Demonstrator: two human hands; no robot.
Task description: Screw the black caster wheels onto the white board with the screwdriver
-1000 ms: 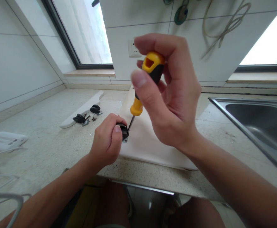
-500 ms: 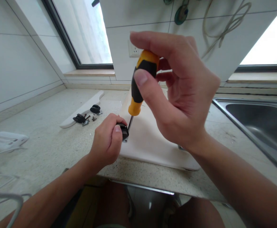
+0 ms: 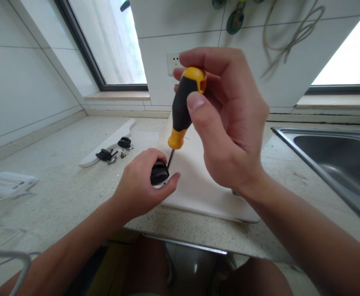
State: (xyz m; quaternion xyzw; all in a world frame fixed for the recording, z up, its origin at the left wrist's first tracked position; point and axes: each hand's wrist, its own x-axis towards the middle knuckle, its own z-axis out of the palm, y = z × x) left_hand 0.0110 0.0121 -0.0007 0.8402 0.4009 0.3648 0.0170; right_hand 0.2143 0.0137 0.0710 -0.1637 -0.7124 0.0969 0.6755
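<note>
My right hand (image 3: 234, 119) holds a yellow and black screwdriver (image 3: 183, 102), with the thumb on the near side of the handle and the fingers behind it. Its thin metal shaft slants down beside a black caster wheel (image 3: 159, 173); the tip is hidden. Curled over the caster's left side are the fingers of my left hand (image 3: 139, 183), while its thumb reaches out to the right below it. The caster sits at the left edge of a white board (image 3: 204, 197) on the countertop. Part of another metal fitting (image 3: 235, 192) shows on the board under my right wrist.
Two more black casters (image 3: 104, 155) lie on the left beside small screws (image 3: 123, 155) and a long white piece (image 3: 106, 144). A white power strip (image 3: 13, 183) with cables is at far left. The steel sink (image 3: 337, 160) borders the right side.
My left thumb has moved off the caster and stretched to the right. My right hand has shifted its grip on the screwdriver, the fingers closing in and the handle turning.
</note>
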